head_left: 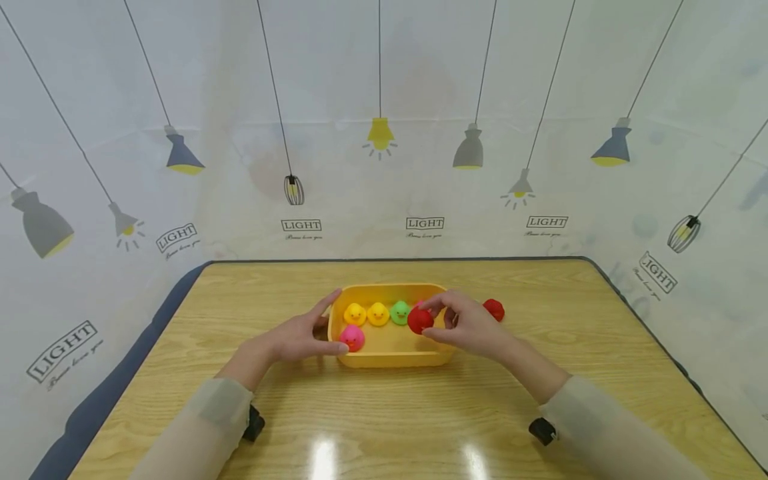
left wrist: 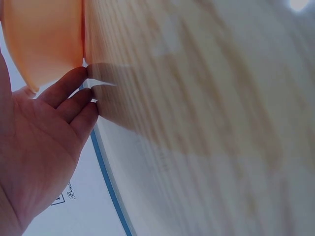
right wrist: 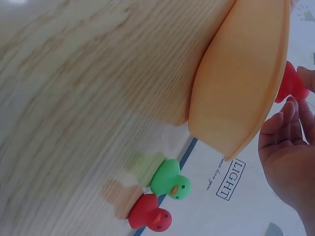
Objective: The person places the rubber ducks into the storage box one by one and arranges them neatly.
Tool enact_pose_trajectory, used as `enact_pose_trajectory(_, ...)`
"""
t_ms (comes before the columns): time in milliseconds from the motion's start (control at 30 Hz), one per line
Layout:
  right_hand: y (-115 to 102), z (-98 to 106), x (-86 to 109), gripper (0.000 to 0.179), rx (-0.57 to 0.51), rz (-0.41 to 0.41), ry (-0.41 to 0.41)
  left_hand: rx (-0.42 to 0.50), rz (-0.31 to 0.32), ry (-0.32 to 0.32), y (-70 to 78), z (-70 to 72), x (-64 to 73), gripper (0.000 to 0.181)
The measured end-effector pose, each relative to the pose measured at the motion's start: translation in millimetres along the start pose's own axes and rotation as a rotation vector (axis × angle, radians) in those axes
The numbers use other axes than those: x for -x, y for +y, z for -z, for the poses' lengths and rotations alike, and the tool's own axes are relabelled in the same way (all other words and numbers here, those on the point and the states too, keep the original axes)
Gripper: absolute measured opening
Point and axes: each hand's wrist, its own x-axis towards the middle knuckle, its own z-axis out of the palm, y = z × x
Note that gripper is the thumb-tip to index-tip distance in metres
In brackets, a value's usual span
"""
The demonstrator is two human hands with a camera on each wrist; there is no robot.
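In the head view my right hand point(head_left: 471, 323) pinches a red rubber duck point(head_left: 419, 321) between thumb and fingertips, over the right part of a yellow plastic tub point(head_left: 393, 361). The right wrist view shows that red duck point(right wrist: 290, 84) just past the tub's rim. My left hand point(head_left: 298, 335) rests against the tub's left end, its thumb at the front rim and its fingers extended along the side. Inside the tub sit two yellow ducks point(head_left: 378, 314), a green duck point(head_left: 400, 313) and a pink duck point(head_left: 352, 338). Another pink piece is mostly hidden behind the held duck.
Right of the tub, another red duck point(right wrist: 150, 214) stands on the wooden table point(head_left: 384, 420) beside a second green duck point(right wrist: 170, 180). My right hand hides that green duck in the head view. A lamp-patterned white curtain point(head_left: 384, 193) surrounds the table's back and sides.
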Motion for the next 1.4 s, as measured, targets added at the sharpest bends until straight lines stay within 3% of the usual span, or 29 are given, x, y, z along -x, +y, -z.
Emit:
enact_pose_trajectory(433, -15, -22, -13.4, 0.036, -0.015, -0.021, -0.036, 0.001, -0.004, -0.004, -0.5, 0.3, 0.2, 0.116)
enact_pose_trajectory(900, -22, -52, -32.0, 0.036, -0.008, -0.103, -0.049, 0.004, -0.009, 0.000, -2.1, -0.5, -1.3, 0.116)
enact_pose_trajectory(1400, -20, -62, -38.6, 0.033, -0.036, -0.171, -0.082, -0.030, -0.031, -0.003, -1.6, -0.9, -0.8, 0.117)
